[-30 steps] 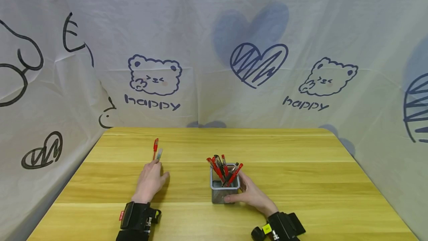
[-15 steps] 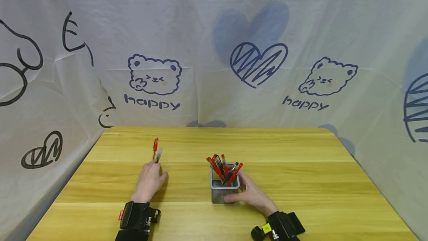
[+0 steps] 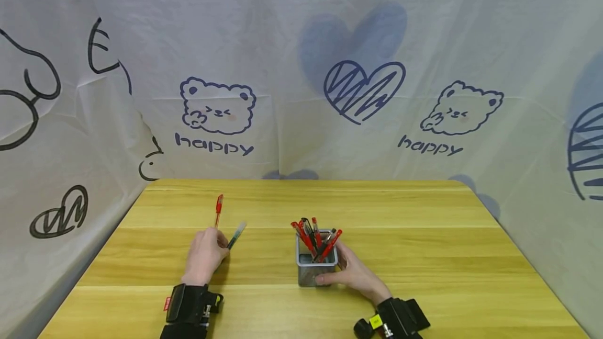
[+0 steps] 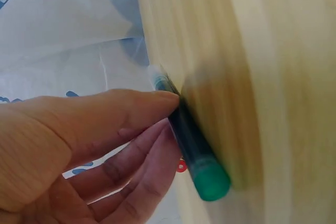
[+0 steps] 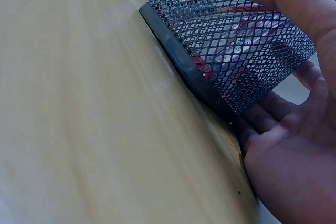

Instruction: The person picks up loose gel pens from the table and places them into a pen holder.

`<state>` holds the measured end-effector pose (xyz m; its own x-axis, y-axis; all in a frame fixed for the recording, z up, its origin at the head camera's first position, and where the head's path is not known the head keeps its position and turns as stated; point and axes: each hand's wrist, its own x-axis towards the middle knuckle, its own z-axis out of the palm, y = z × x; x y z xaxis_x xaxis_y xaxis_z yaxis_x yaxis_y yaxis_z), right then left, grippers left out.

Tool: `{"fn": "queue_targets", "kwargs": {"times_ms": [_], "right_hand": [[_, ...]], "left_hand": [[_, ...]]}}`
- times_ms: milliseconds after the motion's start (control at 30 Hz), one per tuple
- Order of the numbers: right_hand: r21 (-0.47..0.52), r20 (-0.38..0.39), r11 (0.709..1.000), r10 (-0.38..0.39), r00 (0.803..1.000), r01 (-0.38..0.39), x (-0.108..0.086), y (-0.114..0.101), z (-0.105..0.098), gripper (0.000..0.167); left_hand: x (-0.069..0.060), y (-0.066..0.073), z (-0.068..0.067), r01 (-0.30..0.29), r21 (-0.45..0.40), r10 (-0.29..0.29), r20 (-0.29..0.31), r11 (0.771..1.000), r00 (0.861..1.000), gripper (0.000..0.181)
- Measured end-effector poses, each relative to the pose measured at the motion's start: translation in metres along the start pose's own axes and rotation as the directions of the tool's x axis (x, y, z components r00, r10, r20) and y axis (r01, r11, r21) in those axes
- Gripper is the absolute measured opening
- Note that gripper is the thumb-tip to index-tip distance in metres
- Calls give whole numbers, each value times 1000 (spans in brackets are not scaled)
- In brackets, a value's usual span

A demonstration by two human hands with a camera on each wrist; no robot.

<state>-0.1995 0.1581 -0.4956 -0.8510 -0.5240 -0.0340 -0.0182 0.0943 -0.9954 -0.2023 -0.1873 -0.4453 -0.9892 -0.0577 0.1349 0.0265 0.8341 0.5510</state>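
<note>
Between thumb and fingers, my left hand (image 3: 203,256) pinches a dark pen with a green end (image 4: 195,139); its pale, clear tip end (image 3: 240,228) points away to the right. Just beyond that hand lies a red pen (image 3: 219,207), its near part hidden by the fingers. My right hand (image 3: 355,275) grips the right side of a mesh pen holder (image 3: 312,275), thumb across the front and the other fingers behind. In the holder stand several red and black pens (image 3: 308,237). The right wrist view shows the holder's dark base against the table.
The wooden table (image 3: 424,245) runs back to a pale cloth (image 3: 292,67) printed with bears and hearts, which also hangs along both sides. Each wrist carries a black strapped camera mount (image 3: 190,305).
My left hand has taken hold of the green-ended pen and drawn it slightly nearer, turning its tip end to the right, away from the red pen. The right hand and pen holder stay put.
</note>
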Motion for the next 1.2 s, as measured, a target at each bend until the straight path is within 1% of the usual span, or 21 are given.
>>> {"fn": "queue_targets", "kwargs": {"times_ms": [200, 333, 433, 567, 867, 1033, 1200], "right_hand": [[-3, 0, 1000, 1, 1000, -1, 0, 1, 0, 93], [-6, 1, 1000, 4, 1000, -4, 0, 2, -1, 93], [-5, 5, 1000, 3, 1000, -3, 0, 2, -1, 93], [0, 9, 1000, -2, 1000, 2, 0, 2, -1, 93], [-5, 6, 1000, -8, 1000, 8, 0, 1, -1, 93], [-13, 7, 1000, -8, 1000, 8, -1, 0, -1, 93], [-8, 14, 1000, -24, 1000, 24, -1, 1, -1, 93]], "left_hand": [[-1, -1, 1, -8, 34, 7, 41, 999, 999, 13], [-1, -1, 1, -36, 48, 32, 67, 998, 997, 11], [-1, 1, 2, -57, 48, 53, 75, 997, 996, 10], [-1, 4, 0, -76, 31, 74, 59, 997, 995, 10], [-1, 12, -8, -114, -48, 116, 35, 992, 993, 13], [1, 15, -10, -122, -73, 124, 16, 990, 992, 15], [3, 18, -12, -125, -108, 126, 8, 986, 992, 17]]}}
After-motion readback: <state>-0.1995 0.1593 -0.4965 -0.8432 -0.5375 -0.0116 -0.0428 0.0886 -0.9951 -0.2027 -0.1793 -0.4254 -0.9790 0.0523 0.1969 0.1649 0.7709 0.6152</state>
